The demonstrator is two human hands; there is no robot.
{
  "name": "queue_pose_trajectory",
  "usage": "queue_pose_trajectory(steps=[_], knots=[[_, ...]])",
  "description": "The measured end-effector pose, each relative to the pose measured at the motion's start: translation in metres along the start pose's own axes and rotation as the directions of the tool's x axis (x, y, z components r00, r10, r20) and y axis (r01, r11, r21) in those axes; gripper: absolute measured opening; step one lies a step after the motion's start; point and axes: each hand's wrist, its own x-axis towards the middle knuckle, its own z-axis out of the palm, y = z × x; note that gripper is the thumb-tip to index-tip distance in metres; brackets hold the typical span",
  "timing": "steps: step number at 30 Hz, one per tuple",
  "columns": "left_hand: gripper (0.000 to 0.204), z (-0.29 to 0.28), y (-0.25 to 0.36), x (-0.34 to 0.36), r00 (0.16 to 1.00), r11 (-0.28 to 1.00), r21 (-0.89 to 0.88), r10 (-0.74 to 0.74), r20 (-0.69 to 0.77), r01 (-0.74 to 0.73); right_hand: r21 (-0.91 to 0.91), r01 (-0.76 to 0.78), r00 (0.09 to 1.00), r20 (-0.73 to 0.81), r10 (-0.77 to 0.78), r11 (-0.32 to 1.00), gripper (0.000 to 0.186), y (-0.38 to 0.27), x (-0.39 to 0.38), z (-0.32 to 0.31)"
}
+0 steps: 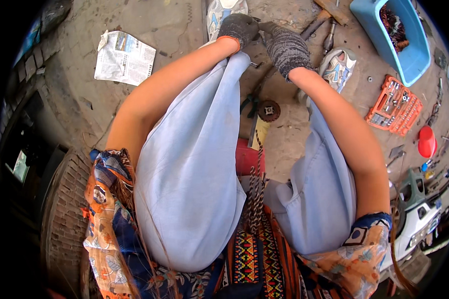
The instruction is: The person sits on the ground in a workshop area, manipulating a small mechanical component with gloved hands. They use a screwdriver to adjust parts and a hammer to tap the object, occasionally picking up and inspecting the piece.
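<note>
My left hand (238, 31), in a dark grey knit glove with an orange cuff, is curled above my left knee, over a trainer (220, 11). My right hand (284, 50), in a speckled grey glove, meets it fingertip to fingertip; what is between them is too hidden to make out. A small metal piece (254, 64) shows below them. A hammer (334, 12) and a dark cylindrical tool (329, 37) lie beyond my right hand. Between my legs lie a toothed round part (269, 110), dark pliers (248, 105) and a yellow strip (262, 132).
A blue tub (411, 67) with dark coiled material is upper right, above an orange socket case (391, 104) and a red bowl (426, 142). A newspaper (124, 57) lies left, a brick structure (62, 214) lower left, and a white vehicle (424, 219) far right.
</note>
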Motion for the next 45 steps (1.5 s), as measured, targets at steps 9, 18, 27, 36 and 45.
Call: queue_pose_trajectory(steps=[9,18,27,36,45], knots=[[0.027,-0.008,-0.01,-0.015,0.988,0.965,-0.222,0.15,0.041,-0.137,0.5,-0.738,0.643,0.725,0.246,0.453,0.043,0.009,0.013,-0.076],[0.024,-0.001,-0.016,-0.011,0.989,0.904,-0.422,0.114,0.097,-0.063,0.528,-0.59,0.711,0.698,0.084,0.611,0.051,0.055,0.012,-0.074],[0.024,-0.026,0.003,-0.031,0.969,0.677,-0.725,0.075,0.234,0.122,0.557,-0.217,0.964,0.252,0.086,0.801,0.033,0.041,-0.02,-0.061],[0.026,-0.072,0.062,-0.051,0.955,0.756,-0.645,0.097,0.28,0.112,0.573,-0.283,0.956,0.23,0.181,0.769,0.029,0.011,-0.019,-0.075],[0.024,-0.096,0.083,-0.057,0.946,0.65,-0.759,0.231,0.226,0.023,0.449,0.111,0.994,-0.064,-0.092,0.887,0.027,0.013,-0.024,-0.083]])
